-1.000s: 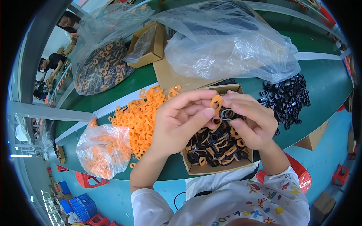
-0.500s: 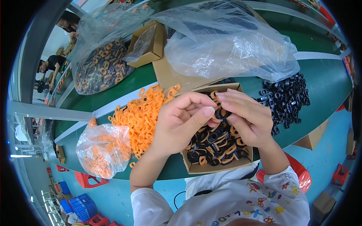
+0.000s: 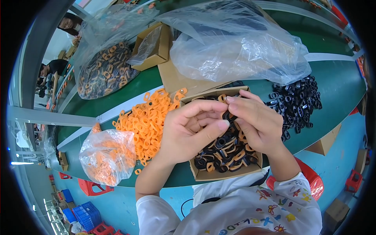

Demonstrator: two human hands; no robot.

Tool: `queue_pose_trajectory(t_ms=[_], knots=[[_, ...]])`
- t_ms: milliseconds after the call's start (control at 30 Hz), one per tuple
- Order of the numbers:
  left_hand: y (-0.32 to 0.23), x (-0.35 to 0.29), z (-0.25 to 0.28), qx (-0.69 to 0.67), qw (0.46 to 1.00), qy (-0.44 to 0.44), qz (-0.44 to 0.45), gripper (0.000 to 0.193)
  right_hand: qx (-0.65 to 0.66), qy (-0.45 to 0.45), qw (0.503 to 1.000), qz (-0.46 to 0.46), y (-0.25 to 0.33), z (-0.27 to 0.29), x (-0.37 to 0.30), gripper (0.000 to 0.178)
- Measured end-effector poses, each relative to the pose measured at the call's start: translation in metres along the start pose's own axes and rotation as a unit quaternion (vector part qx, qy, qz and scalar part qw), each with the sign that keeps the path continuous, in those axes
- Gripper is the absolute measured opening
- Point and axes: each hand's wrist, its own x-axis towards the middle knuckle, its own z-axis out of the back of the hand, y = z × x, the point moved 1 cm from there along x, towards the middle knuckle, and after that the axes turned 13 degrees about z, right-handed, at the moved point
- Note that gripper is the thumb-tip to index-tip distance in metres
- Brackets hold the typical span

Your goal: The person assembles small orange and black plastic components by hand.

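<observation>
My left hand (image 3: 186, 135) and my right hand (image 3: 259, 121) meet over a cardboard box (image 3: 235, 174). Their thumbs and fingers pinch a small ring-shaped black part (image 3: 229, 116), mostly covered by the fingertips. Whether an orange piece is joined to it I cannot tell. Inside the box lie many joined black-and-orange oval parts (image 3: 224, 150). Left of my left hand is a heap of orange oval rings (image 3: 147, 121). A heap of glossy black oval rings (image 3: 297, 102) lies to the right of my right hand.
A clear bag of orange pieces (image 3: 107, 156) sits by the table's near edge. Farther back are a bag of black-and-orange parts (image 3: 103, 72), a small cardboard box (image 3: 158, 49) and a large clear plastic bag (image 3: 239, 51). A red stool (image 3: 311, 178) stands at my right. Other people work at far left.
My fingers have shifted around the small part, which is turned and more covered now. The right fingertips have closed in over it. Both hands stay above the box.
</observation>
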Motion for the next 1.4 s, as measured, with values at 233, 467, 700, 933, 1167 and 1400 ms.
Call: queue_pose_trajectory(t_ms=[233,467,700,933,1167,1400], knots=[[0.002,0.0,0.0,0.201,0.974,-0.042,-0.091,0.039,-0.024,0.004,1.0,0.02,-0.001,-0.002,-0.001,0.028],[-0.004,-0.005,-0.004,0.363,0.91,-0.096,-0.176,0.033,0.13,-0.06,0.987,-0.07,0.002,0.001,-0.002,0.027],[-0.007,-0.008,-0.003,0.349,0.918,-0.06,-0.18,0.026,0.114,-0.019,0.993,-0.012,-0.005,0.005,-0.005,0.021],[-0.003,-0.002,-0.004,0.022,0.998,-0.043,0.032,0.016,0.079,0.012,0.996,-0.032,-0.004,0.009,-0.004,0.018],[-0.003,0.003,0.008,-0.018,0.998,-0.044,0.043,0.016,-0.167,0.01,0.968,-0.189,-0.026,0.033,-0.005,0.018],[0.003,0.011,0.01,0.186,0.975,-0.082,-0.089,0.025,-0.265,0.157,0.909,-0.279,-0.059,0.036,-0.027,0.026]])
